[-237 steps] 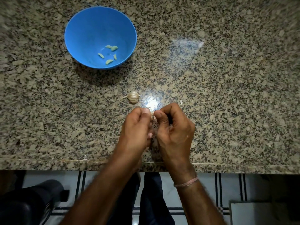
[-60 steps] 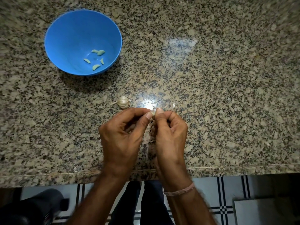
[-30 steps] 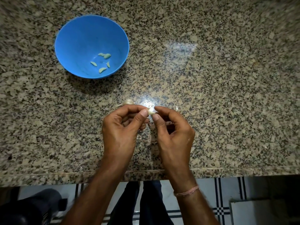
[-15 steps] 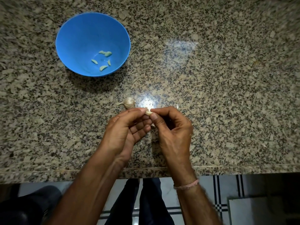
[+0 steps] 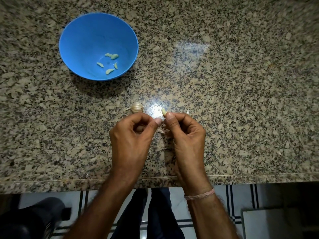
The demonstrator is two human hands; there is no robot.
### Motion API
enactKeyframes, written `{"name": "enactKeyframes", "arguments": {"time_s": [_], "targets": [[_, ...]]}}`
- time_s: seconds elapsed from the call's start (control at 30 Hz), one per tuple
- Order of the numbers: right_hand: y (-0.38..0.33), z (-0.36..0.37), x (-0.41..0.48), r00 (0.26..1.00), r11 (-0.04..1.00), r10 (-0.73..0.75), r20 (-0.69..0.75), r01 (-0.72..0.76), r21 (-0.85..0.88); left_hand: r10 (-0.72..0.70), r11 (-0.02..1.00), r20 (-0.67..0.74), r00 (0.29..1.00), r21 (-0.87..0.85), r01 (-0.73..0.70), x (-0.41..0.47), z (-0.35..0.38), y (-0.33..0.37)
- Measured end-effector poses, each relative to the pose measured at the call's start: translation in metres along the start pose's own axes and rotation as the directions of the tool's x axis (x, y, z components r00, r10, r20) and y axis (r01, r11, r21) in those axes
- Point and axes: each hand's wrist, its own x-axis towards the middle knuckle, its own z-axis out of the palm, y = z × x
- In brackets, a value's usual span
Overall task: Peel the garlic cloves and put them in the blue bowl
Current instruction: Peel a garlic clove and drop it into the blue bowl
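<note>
We are pinching a peeled clove (image 5: 163, 111) in our right fingers (image 5: 170, 116), left fingers (image 5: 156, 120) curled alongside, their hold unclear, while several cloves (image 5: 110, 63) are lying in the blue bowl (image 5: 77, 28) well ahead-left and a garlic bulb (image 5: 136, 107) is waiting just beyond.

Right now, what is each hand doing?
Left hand: fingers curled; whether it holds anything cannot be told.
Right hand: pinches a peeled garlic clove.

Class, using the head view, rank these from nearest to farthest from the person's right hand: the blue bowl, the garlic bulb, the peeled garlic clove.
1. peeled garlic clove: pinched in the grip of the right hand, at its fingertips.
2. garlic bulb: on the counter, just left of the clove.
3. blue bowl: farther back, on the left.
</note>
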Motion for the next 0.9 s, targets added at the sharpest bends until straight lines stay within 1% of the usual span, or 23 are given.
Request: {"name": "enactKeyframes", "arguments": {"time_s": [0.03,0.13,0.23,0.3,0.37,0.47,0.53,0.6,0.67,0.77,0.83,0.9], "targets": [[-0.001,-0.001,0.001,1.000,1.000,0.006,0.002,-0.006,-0.012,0.031,0.999,0.002,1.000,0.032,-0.031,0.000,0.000,0.000],[-0.003,-0.004,0.003,1.000,0.999,0.022,0.017,-0.021,-0.039,0.066,0.993,0.004,0.998,0.094,-0.066,0.001,0.000,-0.001],[-0.006,-0.005,0.002,0.997,0.998,0.040,0.063,-0.037,-0.058,0.194,0.963,-0.016,0.981,0.193,-0.188,-0.001,0.001,0.002],[-0.007,-0.005,0.001,0.994,0.997,0.051,0.092,-0.045,-0.062,0.231,0.961,-0.011,0.973,0.156,-0.227,-0.001,0.001,0.003],[-0.007,-0.004,0.001,0.991,0.997,0.057,0.119,-0.050,-0.062,0.240,0.963,-0.007,0.971,0.132,-0.237,0.000,0.001,0.004],[-0.008,-0.004,0.001,0.990,0.996,0.063,0.128,-0.054,-0.069,0.232,0.964,-0.019,0.972,0.137,-0.228,0.001,0.002,0.003],[-0.010,-0.004,0.002,0.990,0.995,0.066,0.123,-0.057,-0.077,0.214,0.964,-0.043,0.976,0.169,-0.204,0.001,0.002,0.000],[-0.011,-0.004,0.003,0.992,0.995,0.074,0.101,-0.067,-0.071,0.181,0.972,-0.073,0.981,0.165,-0.167,0.001,0.001,-0.002],[-0.012,-0.005,0.003,0.993,0.995,0.073,0.092,-0.067,-0.067,0.175,0.979,-0.049,0.983,0.117,-0.169,0.000,0.000,-0.001],[-0.011,-0.005,0.001,0.989,0.996,0.045,0.138,-0.034,-0.083,0.199,0.975,0.013,0.980,0.095,-0.200,-0.002,0.002,0.003],[-0.012,-0.005,0.000,0.986,0.994,0.046,0.160,-0.029,-0.107,0.142,0.989,0.013,0.990,0.038,-0.142,-0.002,0.003,0.004],[-0.011,-0.007,0.000,0.988,0.986,0.011,0.154,0.015,-0.168,0.068,0.998,-0.013,0.998,-0.018,-0.068,0.000,0.003,0.003]]}}
